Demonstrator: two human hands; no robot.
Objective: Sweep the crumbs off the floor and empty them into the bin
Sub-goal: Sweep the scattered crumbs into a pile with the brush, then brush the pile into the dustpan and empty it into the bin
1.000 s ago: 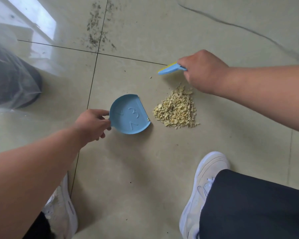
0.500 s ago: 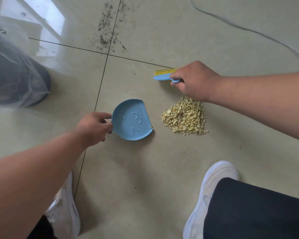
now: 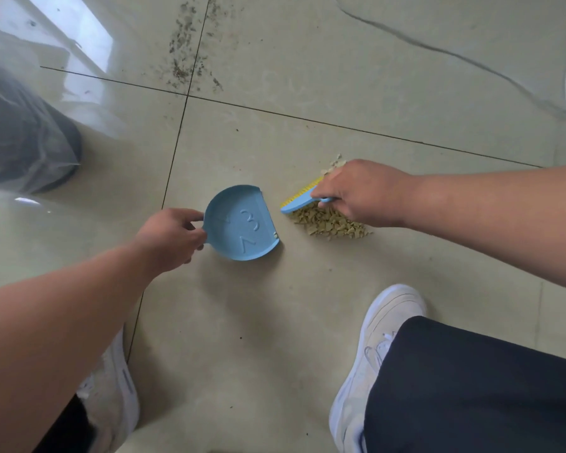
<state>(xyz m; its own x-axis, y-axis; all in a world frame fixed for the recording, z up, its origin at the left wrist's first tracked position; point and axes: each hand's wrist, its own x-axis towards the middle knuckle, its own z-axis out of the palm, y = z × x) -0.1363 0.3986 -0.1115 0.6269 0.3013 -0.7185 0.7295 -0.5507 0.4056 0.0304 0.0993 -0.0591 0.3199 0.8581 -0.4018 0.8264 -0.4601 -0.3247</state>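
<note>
A small blue dustpan [image 3: 242,223] lies flat on the tiled floor, its open lip facing right. My left hand [image 3: 170,238] grips its short handle at the left. A pile of pale yellow crumbs [image 3: 329,222] lies just right of the pan. My right hand [image 3: 360,191] grips a small blue brush with yellow bristles [image 3: 299,199], held over the pile's upper left part, so my hand hides much of the crumbs. A few crumbs sit at the pan's lip. The bin [image 3: 20,138], dark and lined with a clear plastic bag, stands at the far left.
My two white shoes [image 3: 376,351] [image 3: 111,390] stand on the floor below the pan, my dark trouser leg at lower right. Dark dirt specks [image 3: 190,57] lie along the tile seam at top. A thin cable [image 3: 438,50] crosses the floor at upper right.
My right hand has brought the brush down from beyond the pile onto the crumbs, covering the pile's upper part. The dustpan and my left hand have stayed in place.
</note>
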